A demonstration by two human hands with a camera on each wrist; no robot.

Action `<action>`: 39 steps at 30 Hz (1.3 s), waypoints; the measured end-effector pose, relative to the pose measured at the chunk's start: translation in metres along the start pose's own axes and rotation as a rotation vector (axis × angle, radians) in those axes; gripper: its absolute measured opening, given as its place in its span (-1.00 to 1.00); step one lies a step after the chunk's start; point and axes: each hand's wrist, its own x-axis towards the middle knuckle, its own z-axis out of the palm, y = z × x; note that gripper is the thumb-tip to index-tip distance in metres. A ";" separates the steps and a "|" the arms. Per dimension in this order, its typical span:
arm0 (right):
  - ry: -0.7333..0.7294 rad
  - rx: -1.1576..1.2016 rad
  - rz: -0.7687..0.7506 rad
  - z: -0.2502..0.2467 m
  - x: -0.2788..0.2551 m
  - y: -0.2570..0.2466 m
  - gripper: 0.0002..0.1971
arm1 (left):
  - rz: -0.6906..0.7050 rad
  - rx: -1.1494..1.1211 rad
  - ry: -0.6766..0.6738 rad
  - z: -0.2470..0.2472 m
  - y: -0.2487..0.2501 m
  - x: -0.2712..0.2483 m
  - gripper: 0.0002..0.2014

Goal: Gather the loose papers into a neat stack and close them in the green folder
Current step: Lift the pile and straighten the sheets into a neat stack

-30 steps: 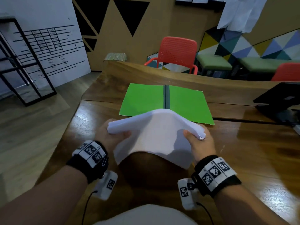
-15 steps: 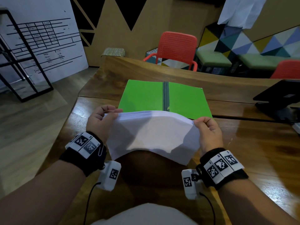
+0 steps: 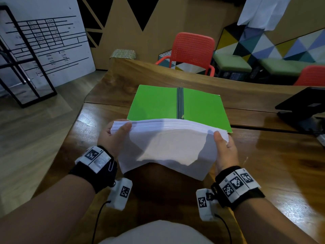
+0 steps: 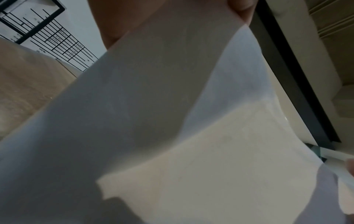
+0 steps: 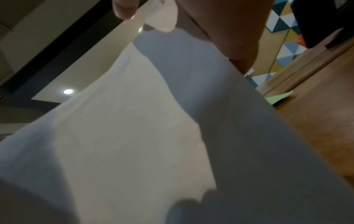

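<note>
Both hands are on the papers (image 3: 168, 147) here, lifted off the table (image 3: 281, 173) at its near edge. The left hand (image 3: 114, 138) grips the stack's left side, thumb laid flat over the top sheet, fingers hidden beneath. The right hand (image 3: 224, 148) grips the right side the same way, thumb on top. The stack bows upward between them, its far edge thick and roughly squared, while the near edge hangs down with one sheet's edge sitting ragged across the top. Just beyond, the folder (image 3: 154, 103) lies open and flat on the table, dark spine running down its middle, and the papers cover its near edge. From both wrist cameras, white paper fills almost the whole picture. A black stand (image 3: 302, 106) sits at far right.
</note>
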 end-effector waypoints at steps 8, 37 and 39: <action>0.071 -0.127 0.009 0.000 0.004 -0.018 -0.65 | 0.003 0.022 0.079 0.006 0.010 0.012 -0.71; 0.042 -0.055 -0.083 -0.001 0.024 -0.004 -0.75 | 0.012 -0.019 -0.020 0.006 0.010 0.011 -0.76; 0.050 -0.045 -0.084 -0.003 0.028 -0.004 -0.76 | 0.006 -0.049 -0.015 0.006 0.011 0.013 -0.86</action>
